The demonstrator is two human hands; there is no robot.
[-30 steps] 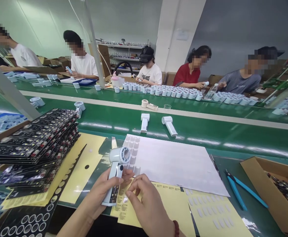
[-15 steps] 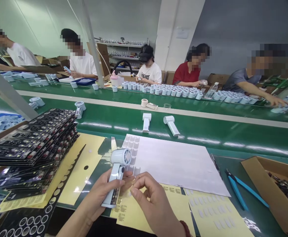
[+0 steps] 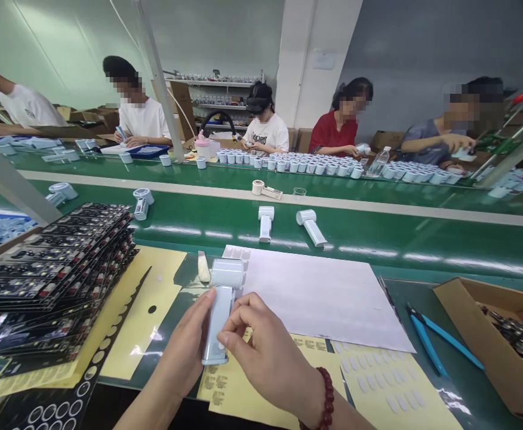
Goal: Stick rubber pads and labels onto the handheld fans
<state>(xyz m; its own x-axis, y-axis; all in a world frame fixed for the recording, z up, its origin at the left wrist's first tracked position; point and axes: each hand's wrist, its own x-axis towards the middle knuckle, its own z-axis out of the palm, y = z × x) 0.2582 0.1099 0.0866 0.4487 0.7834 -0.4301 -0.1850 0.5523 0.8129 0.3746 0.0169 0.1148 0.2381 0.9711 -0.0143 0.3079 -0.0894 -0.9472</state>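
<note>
At the far left, a stack of printed circuit board panels is lying over yellow backing sheets, with a black sheet with round cutouts showing in front. Near the middle of the table, the left hand is gripping a light-blue handheld fan by its handle, its fingers and thumb closing along the left side. The fan is standing roughly upright in that grasp, its round head uppermost. The right hand is bringing thumb and forefinger together against the lower front of the handle; whether they are pinching anything small cannot be told. Below it, a yellow label sheet is lying partly under a large white sheet, which is spreading out behind and to the right. Farther right, a yellow sheet of pale stickers is resting beside blue-handled cutters, whose handles are spreading apart. At the far right, an open cardboard box is holding small dark parts.
</note>
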